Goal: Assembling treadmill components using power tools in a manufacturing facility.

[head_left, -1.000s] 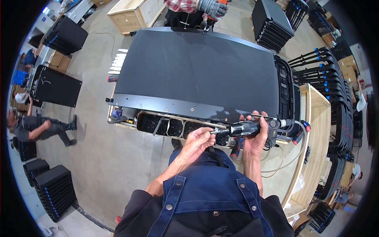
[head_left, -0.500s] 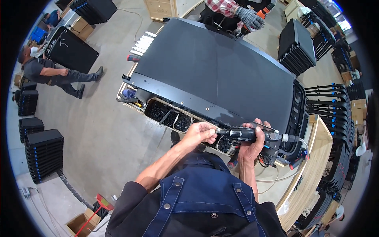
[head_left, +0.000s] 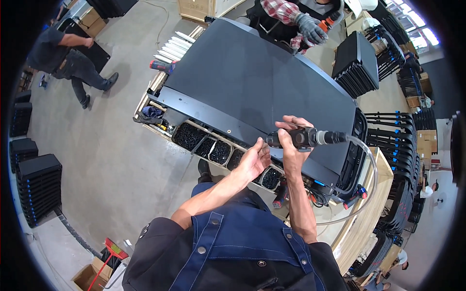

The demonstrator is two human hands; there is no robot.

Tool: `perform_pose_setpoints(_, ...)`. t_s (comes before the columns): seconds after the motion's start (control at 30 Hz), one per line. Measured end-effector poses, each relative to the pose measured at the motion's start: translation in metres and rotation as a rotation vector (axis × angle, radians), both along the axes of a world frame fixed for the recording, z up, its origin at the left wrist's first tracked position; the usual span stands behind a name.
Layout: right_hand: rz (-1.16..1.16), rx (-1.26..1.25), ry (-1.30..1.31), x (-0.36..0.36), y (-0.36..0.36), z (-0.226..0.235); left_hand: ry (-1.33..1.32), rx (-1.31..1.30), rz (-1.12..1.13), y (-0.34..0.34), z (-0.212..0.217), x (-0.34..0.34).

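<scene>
My right hand (head_left: 290, 145) is wrapped round a black air screwdriver (head_left: 305, 137), which lies nearly level above the front edge of a large dark panel (head_left: 252, 82). A clear air hose (head_left: 374, 169) curves down from the tool's right end. My left hand (head_left: 256, 161) is just left of the tool's front end, palm turned up and fingers loosely apart. Whether a small part sits at its fingertips is too small to tell. Below the panel's metal front rail (head_left: 204, 112) run several bins of small black screws (head_left: 219, 152), partly behind my hands.
Across the panel a co-worker's gloved hand (head_left: 310, 29) holds an orange and black power driver (head_left: 329, 22). White strips (head_left: 174, 47) lie at the panel's left end. A wooden crate (head_left: 369, 208) and stacked black frames (head_left: 393, 140) stand right. Another person (head_left: 73, 53) walks at the left.
The screwdriver has risen and moved slightly left with my right hand. My left fingers have loosened from their pinch at its tip. The walking person has come nearer, and the co-worker's driver has shifted.
</scene>
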State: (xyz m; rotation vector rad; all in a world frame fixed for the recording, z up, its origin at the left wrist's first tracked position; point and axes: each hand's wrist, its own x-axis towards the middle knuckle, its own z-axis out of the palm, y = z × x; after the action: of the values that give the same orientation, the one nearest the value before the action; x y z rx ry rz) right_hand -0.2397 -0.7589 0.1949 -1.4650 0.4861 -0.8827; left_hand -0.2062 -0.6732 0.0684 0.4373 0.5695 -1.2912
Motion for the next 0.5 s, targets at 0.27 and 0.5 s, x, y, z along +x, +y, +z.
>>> perform_pose_setpoints(0.27, 0.42, -0.144, -0.014, 0.024, -0.01, -0.011, -0.737, 0.51, 0.082, 0.063, -0.003, 0.052)
perform_pose_setpoints(0.5, 0.515, -0.086, -0.052, 0.023, -0.022, -0.014, -0.935, 0.502, 0.206, 0.059, -0.033, 0.07)
